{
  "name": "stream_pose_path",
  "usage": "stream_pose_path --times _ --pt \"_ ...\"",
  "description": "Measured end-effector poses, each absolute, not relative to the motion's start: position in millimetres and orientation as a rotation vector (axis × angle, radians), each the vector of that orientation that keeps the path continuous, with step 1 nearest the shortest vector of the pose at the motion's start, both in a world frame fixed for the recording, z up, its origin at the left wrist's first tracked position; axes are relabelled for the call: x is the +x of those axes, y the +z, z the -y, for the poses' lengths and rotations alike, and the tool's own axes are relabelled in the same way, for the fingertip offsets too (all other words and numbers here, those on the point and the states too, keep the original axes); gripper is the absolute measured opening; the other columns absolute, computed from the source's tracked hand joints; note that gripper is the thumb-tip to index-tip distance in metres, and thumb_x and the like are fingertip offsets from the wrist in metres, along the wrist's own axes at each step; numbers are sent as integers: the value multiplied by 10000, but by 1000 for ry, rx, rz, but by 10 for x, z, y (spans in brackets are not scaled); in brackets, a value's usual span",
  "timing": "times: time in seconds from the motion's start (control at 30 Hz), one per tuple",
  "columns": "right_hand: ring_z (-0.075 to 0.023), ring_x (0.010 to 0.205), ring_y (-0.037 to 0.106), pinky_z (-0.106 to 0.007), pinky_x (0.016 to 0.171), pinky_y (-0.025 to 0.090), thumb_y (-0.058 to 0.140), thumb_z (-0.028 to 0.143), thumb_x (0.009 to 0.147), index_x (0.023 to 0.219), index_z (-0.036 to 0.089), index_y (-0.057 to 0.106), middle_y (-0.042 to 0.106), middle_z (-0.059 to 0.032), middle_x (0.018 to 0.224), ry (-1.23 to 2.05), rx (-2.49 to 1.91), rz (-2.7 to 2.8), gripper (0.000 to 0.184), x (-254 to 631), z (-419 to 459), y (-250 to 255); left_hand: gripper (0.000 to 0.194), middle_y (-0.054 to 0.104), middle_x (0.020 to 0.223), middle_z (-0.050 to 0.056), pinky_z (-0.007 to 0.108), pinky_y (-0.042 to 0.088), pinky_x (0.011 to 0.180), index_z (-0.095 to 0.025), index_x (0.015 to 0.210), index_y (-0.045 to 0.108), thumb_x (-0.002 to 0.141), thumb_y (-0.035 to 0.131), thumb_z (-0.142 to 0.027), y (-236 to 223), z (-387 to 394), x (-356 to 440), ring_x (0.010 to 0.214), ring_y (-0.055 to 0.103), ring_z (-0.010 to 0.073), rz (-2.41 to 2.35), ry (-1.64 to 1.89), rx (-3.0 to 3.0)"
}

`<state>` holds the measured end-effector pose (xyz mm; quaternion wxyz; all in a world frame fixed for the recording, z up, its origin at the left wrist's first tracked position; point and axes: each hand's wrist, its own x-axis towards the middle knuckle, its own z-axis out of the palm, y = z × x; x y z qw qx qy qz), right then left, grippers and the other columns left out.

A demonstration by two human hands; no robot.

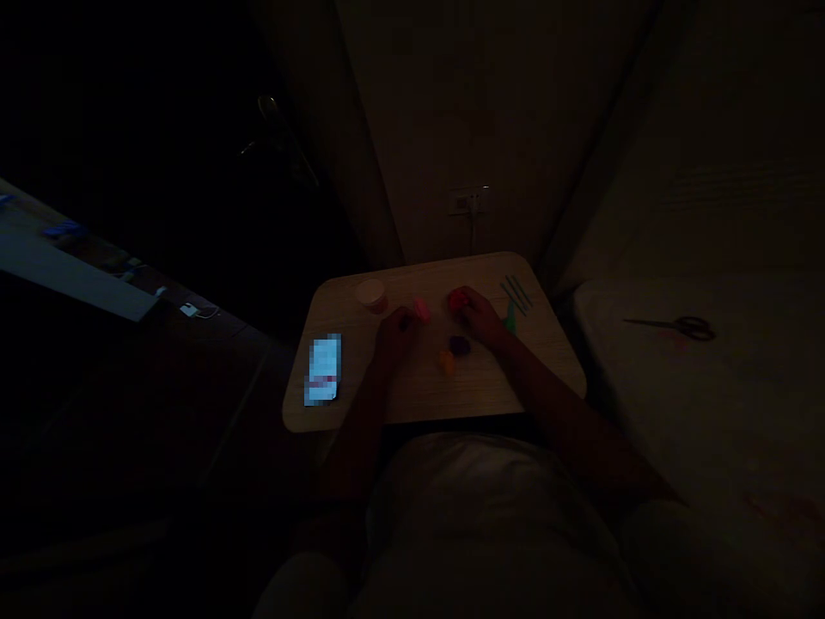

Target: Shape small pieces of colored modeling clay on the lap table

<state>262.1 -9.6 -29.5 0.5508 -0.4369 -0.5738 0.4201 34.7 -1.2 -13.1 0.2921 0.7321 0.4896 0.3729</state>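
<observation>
Head view, dim light. First entry: the hands?

Two, bare, both over the counter (418, 401). Right hand (480, 316): fingers closed about a red lump (457, 298). Left hand (394, 335): fingers curled, a pink piece (421, 309) at their tips; whether gripped or merely touched, I could not tell in that gloom.

Loose stock near them?

One dark purplish lump (460, 346) and one orange lump (446, 362), side by side, nearer the body than the hands and between the forearms. One green item (510, 318), just beyond the right wrist on its outer side, partly hidden. Thin sticks (517, 294), farther out to the right of that hand. One pale tub (371, 294), ahead and to the left of the left hand. One lit phone (323, 370), left of the left forearm.

Off the counter?

Scissors (694, 327), well apart, on a pale surface to the right of the right arm.

Step in hand?

By my judgement, handling of the red lump, with the pink piece close by. The next move called for a steady right-hand hold and a clearer left-hand grasp, with both forearms kept off the loose lumps.
</observation>
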Motion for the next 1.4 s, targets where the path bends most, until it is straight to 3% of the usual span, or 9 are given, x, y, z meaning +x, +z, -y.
stream_pose_path --times 0.2,0.3,0.43,0.53,0.87,1.0,1.1,1.23,1.4 --pt "-151 622 536 -279 576 446 466 615 959 875 228 661 636 -22 789 991 -1004 1334 441 2609 121 -257 130 614 771 -17 254 393 666 -192 830 634 888 580 -294 -120 13 349 713 538 142 -1310 982 1957" --pt "-169 672 607 -292 608 507 513 599 936 985 226 719 703 -41 839 975 -1069 1339 429 2620 109 -274 125 606 758 -21 257 385 664 -194 825 628 887 581 -291 -121 14 347 702 531 140 -1306 986 1964" --pt "-225 930 696 -376 862 572 652 459 857 1217 221 712 762 -80 1096 829 -1154 1413 435 2663 70 -326 131 605 755 -22 255 378 653 -195 820 629 889 573 -291 -116 21 352 698 527 137 -1288 992 1940" --pt "-258 1072 689 -418 989 536 679 369 816 1225 196 719 749 -100 1201 761 -1219 1429 446 2691 53 -344 144 595 740 -22 254 377 648 -196 816 626 887 574 -310 -111 20 359 694 521 138 -1310 980 1924" --pt "-234 836 676 -337 787 521 577 331 874 921 195 779 774 -59 890 752 -1185 1606 248 2666 162 -184 151 605 767 -17 260 389 666 -195 812 617 889 570 -316 -95 26 356 709 531 143 -1313 976 1956" --pt "-205 692 623 -319 692 489 533 392 933 826 200 756 711 -43 743 798 -1171 1634 314 2658 200 -164 145 610 761 -18 257 392 665 -197 833 619 894 564 -316 -91 32 357 708 534 143 -1328 962 1961" --pt "-206 707 617 -327 716 493 482 471 969 803 205 735 694 -47 741 787 -1159 1598 403 2653 186 -182 148 610 759 -16 257 395 663 -196 831 617 900 569 -318 -76 51 366 707 536 145 -1335 960 1989" --pt "-243 877 655 -376 852 504 476 566 960 937 208 726 737 -82 934 772 -1159 1513 437 2631 132 -235 154 634 791 -7 260 403 662 -201 875 625 933 548 -321 -28 102 387 709 554 145 -1309 957 2069" --pt "-250 904 669 -404 899 508 507 588 934 1244 210 656 740 -97 1045 825 -1116 1521 511 2616 129 -266 206 676 861 10 266 424 680 -219 1104 634 963 541 -336 28 179 432 724 589 155 -1361 957 2134"
